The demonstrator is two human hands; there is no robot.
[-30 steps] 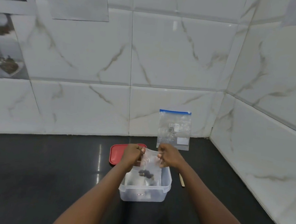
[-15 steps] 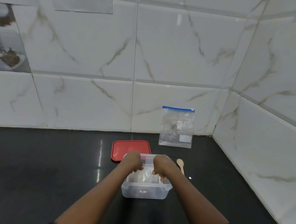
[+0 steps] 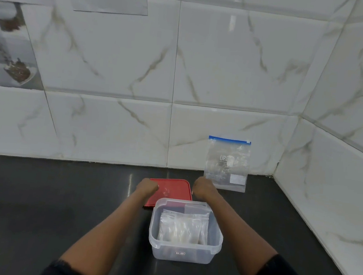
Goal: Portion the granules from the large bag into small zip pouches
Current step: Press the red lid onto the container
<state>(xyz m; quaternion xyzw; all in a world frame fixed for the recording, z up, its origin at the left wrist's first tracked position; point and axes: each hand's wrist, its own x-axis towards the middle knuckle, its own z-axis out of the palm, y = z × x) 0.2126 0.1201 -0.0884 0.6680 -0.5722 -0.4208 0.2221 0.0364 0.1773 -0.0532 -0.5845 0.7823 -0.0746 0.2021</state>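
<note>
The fingers of your left hand (image 3: 147, 186) are curled down out of sight over the left rim of the red lid (image 3: 172, 192), and those of your right hand (image 3: 204, 189) curl the same way at the lid's right rim (whether either hand actually grips it, I cannot tell). The lid lies flat on the dark bench (image 3: 48, 202), towards its back edge. Just in front of it, touching or overlapping its near rim, stands the clear tub (image 3: 184, 251), between your forearms. Inside it stand several small zip pouches (image 3: 180, 228), upright, holding pale granules. The large bag (image 3: 226, 164), with a blue zip strip, leans upright on the tiled wall (image 3: 115, 75) at the bench's back edge, near the right corner.
</note>
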